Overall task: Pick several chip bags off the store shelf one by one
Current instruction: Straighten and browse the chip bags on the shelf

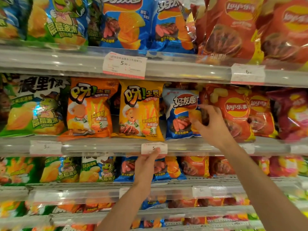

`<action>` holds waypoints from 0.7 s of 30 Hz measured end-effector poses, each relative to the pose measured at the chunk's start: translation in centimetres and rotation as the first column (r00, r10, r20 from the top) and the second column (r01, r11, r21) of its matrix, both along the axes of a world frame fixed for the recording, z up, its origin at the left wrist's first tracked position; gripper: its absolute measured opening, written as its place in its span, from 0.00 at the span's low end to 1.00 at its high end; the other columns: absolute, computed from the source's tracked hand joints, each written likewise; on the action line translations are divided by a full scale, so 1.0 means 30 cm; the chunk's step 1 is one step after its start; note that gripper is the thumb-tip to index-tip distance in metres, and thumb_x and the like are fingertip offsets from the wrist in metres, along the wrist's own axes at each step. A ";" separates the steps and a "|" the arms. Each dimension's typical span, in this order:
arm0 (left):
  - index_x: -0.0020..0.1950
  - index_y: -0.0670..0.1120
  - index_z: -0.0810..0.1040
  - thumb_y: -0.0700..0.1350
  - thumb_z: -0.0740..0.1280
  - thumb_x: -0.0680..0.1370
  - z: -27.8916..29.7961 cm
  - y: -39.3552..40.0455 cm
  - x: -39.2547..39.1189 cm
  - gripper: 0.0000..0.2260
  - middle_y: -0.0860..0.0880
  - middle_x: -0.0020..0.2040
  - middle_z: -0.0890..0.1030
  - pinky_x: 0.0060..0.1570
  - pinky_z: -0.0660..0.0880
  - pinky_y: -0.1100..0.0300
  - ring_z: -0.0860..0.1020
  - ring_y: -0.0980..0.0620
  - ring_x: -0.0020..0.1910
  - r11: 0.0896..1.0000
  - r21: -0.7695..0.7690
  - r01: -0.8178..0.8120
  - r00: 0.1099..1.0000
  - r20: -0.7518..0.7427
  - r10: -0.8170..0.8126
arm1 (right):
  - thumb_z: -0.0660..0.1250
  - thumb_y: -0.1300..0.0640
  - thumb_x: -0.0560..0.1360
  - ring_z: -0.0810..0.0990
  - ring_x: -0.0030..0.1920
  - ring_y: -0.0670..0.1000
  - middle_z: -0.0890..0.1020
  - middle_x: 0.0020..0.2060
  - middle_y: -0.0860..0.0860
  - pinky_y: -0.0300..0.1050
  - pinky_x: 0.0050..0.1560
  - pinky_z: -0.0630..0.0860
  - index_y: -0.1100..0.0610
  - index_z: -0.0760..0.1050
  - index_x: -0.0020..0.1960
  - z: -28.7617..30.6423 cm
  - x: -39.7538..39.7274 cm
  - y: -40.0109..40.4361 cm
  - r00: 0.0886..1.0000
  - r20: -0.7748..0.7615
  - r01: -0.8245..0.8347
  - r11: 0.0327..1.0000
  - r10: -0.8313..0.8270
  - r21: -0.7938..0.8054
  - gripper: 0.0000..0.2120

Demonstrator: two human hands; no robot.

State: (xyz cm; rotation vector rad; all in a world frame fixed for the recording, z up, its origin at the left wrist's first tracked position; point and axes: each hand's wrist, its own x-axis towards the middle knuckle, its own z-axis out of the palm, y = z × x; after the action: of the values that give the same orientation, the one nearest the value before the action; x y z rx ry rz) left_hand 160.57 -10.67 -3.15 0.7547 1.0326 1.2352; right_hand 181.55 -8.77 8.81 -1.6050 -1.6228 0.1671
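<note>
From the head view, your right hand [209, 121] is up at the middle shelf [103, 145], with its fingers curled around the seam where the blue chip bag [179, 114] meets the red chip bag [233, 112]. The grip is part-closed with the thumb low, and it touches the right edge of the blue bag; you cannot tell from here whether it has truly pinched that bag or only rests on it. Your left hand [145, 165] is lower, with fingers loosely together and one fingertip pressed on the price tag [154, 148] at the shelf rail; it carries nothing.

The blue bag stands upright on the middle shelf, between the yellow chip bag [140, 110] and the red one, touching both.

What could go wrong, as a judgement:
- The bags are packed tight, so if you pull the blue one straight out, its neighbours may tip forward over the rail and drop.
- Your fingers straddle two bags; closing now may catch the red bag's edge as well and bring out two at once.
- The foil looks slick and puffed, so a pinch on the edge alone may slide off. Get the fingers further behind the bag.
- Squeezing hard would crush the chips.
</note>
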 end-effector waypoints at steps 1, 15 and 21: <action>0.57 0.44 0.83 0.48 0.71 0.80 0.000 0.005 0.009 0.10 0.50 0.42 0.89 0.33 0.77 0.62 0.81 0.55 0.30 1.000 -0.002 0.001 1.000 0.001 -0.001 | 0.72 0.49 0.76 0.70 0.62 0.47 0.68 0.66 0.52 0.41 0.64 0.66 0.51 0.66 0.73 -0.009 0.015 -0.005 1.000 -0.023 -0.013 0.997 0.011 -0.079 0.29; 0.57 0.44 0.84 0.50 0.71 0.80 -0.015 0.017 0.002 0.11 0.45 0.47 0.89 0.31 0.73 0.62 0.75 0.47 0.33 0.998 0.044 0.050 0.999 0.001 -0.050 | 0.74 0.56 0.76 0.77 0.61 0.46 0.75 0.62 0.44 0.48 0.67 0.73 0.53 0.49 0.81 -0.077 0.002 0.055 0.963 -0.261 -0.094 0.988 0.060 -0.120 0.43; 0.59 0.44 0.83 0.49 0.70 0.80 -0.027 0.024 0.001 0.12 0.45 0.47 0.88 0.30 0.73 0.64 0.76 0.48 0.32 0.996 0.077 0.052 0.999 -0.005 -0.052 | 0.72 0.51 0.77 0.75 0.67 0.58 0.73 0.71 0.55 0.55 0.63 0.74 0.53 0.47 0.82 -0.126 -0.045 0.030 0.995 -0.090 0.051 0.998 -0.049 0.023 0.44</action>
State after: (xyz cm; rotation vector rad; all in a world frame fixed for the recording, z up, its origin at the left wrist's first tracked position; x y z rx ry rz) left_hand 160.60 -9.94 -3.96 0.8381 0.9662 1.2353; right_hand 180.21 -7.86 5.04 -1.5948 -1.5100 0.1883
